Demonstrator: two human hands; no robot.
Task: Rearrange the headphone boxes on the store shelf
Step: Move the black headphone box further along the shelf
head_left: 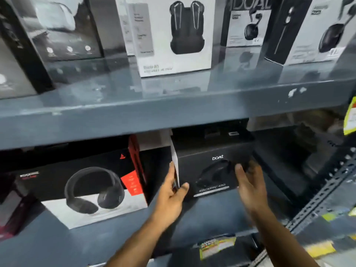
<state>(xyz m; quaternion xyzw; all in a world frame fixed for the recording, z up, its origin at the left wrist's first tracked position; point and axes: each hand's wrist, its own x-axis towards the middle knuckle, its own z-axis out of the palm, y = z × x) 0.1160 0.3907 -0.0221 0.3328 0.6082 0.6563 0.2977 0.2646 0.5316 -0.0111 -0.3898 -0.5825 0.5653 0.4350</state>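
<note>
A black headphone box (210,170) with a white left side stands on the lower shelf (210,211), under the upper shelf board. My left hand (172,191) grips its front left corner, thumb on the front face and fingers along the white side. My right hand (248,182) is blurred, fingers apart, in front of the box's right edge; whether it touches the box is unclear. To the left stands a larger black, white and red headphone box (92,189), a gap away from the black one.
The upper shelf (173,105) carries several earbud boxes, among them a white one (171,33) in the middle. A perforated metal upright (323,193) runs at the right. Yellow-green packets (215,245) lie below the lower shelf's front edge.
</note>
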